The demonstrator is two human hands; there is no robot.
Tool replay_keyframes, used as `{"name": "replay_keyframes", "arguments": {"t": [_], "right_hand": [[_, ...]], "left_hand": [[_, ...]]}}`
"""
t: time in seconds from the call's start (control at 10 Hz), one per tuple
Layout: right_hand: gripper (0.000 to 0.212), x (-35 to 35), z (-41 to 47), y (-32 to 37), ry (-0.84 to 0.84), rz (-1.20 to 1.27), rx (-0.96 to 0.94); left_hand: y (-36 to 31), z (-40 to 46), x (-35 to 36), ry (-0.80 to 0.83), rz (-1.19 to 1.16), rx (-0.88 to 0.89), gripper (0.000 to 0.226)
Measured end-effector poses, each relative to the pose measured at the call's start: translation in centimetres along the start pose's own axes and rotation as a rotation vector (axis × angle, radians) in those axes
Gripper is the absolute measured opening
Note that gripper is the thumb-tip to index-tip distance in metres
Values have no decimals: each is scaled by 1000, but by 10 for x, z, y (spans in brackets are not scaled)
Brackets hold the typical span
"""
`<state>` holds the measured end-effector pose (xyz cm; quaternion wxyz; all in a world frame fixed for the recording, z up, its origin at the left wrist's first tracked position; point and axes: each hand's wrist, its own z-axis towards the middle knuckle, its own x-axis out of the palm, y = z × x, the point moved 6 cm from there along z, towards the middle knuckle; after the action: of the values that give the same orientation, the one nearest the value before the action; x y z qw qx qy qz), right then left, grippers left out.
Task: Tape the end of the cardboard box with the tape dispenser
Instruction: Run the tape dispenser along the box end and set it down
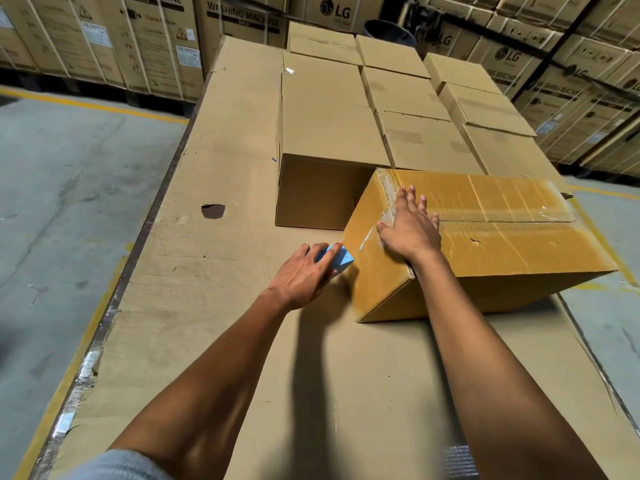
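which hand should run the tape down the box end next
Left. The left hand already grips the blue tape dispenser against the cardboard box end; the right hand lies flat on top, steadying it.

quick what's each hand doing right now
Left hand: closed around the blue tape dispenser, at the cardboard box end.
Right hand: open, flat on the box top.
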<state>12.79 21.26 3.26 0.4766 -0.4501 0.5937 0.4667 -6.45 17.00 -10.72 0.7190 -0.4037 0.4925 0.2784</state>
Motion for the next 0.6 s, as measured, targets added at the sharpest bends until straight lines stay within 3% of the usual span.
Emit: {"name": "replay_keyframes", "arguments": {"t": [0.1, 0.2, 0.3, 0.4, 0.6], "right_hand": [[90, 0, 0, 1, -12, -12, -1], [91, 0, 1, 1, -23, -19, 0], [91, 1, 1, 1, -32, -18, 1], [91, 1, 2, 1, -44, -14, 3], [90, 2, 2, 1, -47, -14, 4]], "left_hand": [[3, -8, 7, 76, -89, -20, 67], [13, -14, 7, 71, -441, -215, 54], [18, -17, 9, 51, -981, -488, 35], [18, -18, 15, 108, -1307, -649, 44], [24, -37, 31, 311, -1306, -770, 45]]}}
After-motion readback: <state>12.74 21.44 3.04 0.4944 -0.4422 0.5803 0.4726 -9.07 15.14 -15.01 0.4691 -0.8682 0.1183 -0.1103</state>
